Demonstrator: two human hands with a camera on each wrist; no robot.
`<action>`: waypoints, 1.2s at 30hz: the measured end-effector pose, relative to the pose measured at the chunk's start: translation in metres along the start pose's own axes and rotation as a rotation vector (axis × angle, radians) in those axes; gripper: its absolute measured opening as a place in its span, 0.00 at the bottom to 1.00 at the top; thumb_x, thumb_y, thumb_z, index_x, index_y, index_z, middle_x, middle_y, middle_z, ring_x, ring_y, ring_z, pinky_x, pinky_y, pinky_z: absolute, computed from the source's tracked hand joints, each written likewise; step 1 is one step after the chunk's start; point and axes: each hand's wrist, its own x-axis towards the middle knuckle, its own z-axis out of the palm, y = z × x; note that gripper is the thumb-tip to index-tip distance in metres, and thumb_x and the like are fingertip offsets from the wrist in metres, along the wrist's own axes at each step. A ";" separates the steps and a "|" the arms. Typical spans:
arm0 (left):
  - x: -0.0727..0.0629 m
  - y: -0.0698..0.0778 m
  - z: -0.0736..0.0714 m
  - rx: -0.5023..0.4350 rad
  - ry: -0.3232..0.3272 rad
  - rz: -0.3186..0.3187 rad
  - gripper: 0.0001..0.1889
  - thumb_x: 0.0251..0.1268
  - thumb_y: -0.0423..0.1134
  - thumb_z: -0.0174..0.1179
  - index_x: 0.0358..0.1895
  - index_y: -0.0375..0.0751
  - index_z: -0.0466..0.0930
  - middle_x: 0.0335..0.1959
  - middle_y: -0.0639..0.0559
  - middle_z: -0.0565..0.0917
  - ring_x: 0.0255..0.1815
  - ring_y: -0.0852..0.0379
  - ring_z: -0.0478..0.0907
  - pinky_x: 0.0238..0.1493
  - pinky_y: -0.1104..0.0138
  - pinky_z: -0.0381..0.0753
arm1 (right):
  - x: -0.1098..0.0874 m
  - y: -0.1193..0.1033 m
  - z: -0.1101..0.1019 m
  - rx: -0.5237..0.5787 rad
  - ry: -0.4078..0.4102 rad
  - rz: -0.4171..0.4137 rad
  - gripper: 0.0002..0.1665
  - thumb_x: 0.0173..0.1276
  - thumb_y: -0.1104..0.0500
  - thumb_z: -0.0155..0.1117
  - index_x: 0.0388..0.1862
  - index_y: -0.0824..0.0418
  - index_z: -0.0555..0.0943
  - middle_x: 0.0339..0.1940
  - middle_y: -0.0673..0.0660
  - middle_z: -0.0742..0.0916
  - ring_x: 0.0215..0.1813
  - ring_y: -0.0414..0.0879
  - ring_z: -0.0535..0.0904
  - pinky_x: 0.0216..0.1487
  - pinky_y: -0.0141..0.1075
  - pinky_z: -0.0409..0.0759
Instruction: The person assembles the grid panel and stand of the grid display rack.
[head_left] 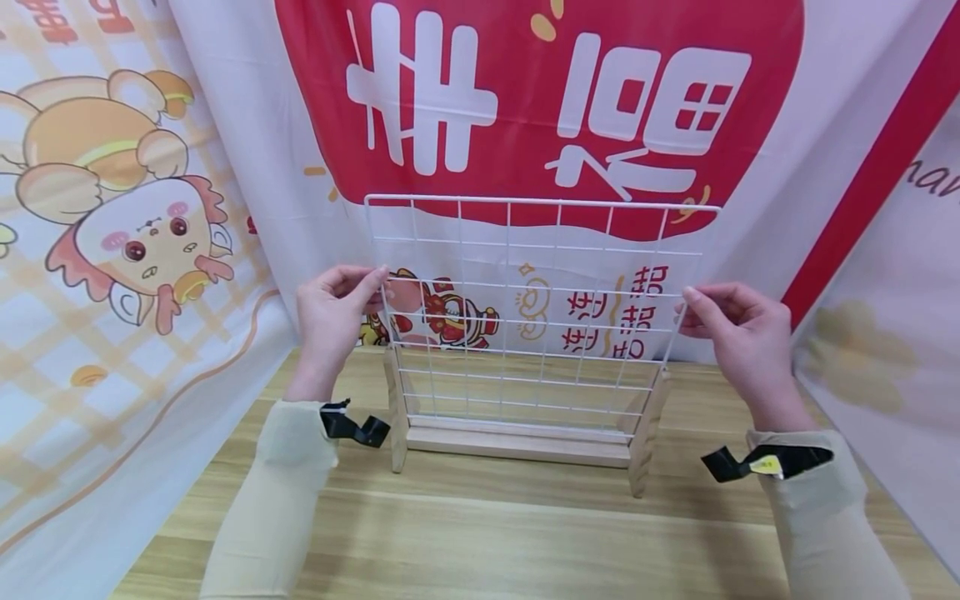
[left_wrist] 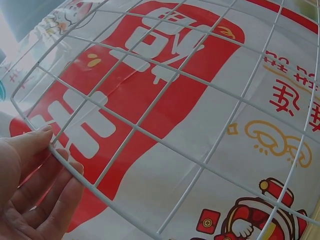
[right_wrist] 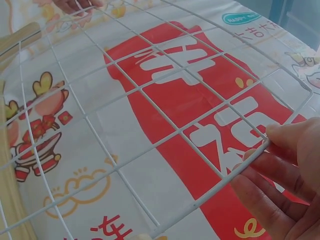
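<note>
A white wire grid panel stands upright in the head view, its lower part between the two side legs of a wooden stand. On the panel's left edge wire, my left hand pinches with thumb and fingers. My right hand pinches the right edge wire at about the same height. The left wrist view shows the left thumb and fingertips around the edge wire. In the right wrist view the right thumb and fingers hold the opposite edge.
The stand rests on a light wood tabletop. Behind it hangs a white cloth with a large red patch and white characters. A cartoon-printed cloth hangs at the left, and another pale cloth at the right.
</note>
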 end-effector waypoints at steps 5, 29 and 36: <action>-0.001 -0.002 0.000 0.025 -0.004 -0.014 0.19 0.62 0.51 0.71 0.45 0.38 0.88 0.39 0.42 0.89 0.35 0.50 0.87 0.41 0.64 0.88 | -0.001 0.002 0.001 -0.004 -0.006 0.004 0.24 0.72 0.46 0.67 0.57 0.62 0.84 0.43 0.55 0.89 0.39 0.42 0.88 0.44 0.28 0.84; -0.004 -0.008 -0.004 -0.004 -0.016 0.008 0.15 0.63 0.45 0.73 0.42 0.35 0.88 0.36 0.38 0.88 0.30 0.51 0.87 0.36 0.67 0.88 | -0.006 0.007 0.002 -0.013 -0.005 -0.010 0.23 0.73 0.48 0.66 0.57 0.62 0.84 0.45 0.58 0.89 0.39 0.41 0.88 0.44 0.28 0.84; -0.004 -0.011 -0.004 0.000 -0.006 0.003 0.16 0.62 0.48 0.73 0.42 0.37 0.89 0.38 0.35 0.88 0.30 0.52 0.87 0.36 0.66 0.88 | -0.006 0.007 0.004 -0.009 0.005 -0.005 0.22 0.73 0.48 0.66 0.57 0.62 0.84 0.44 0.54 0.89 0.39 0.41 0.88 0.44 0.28 0.84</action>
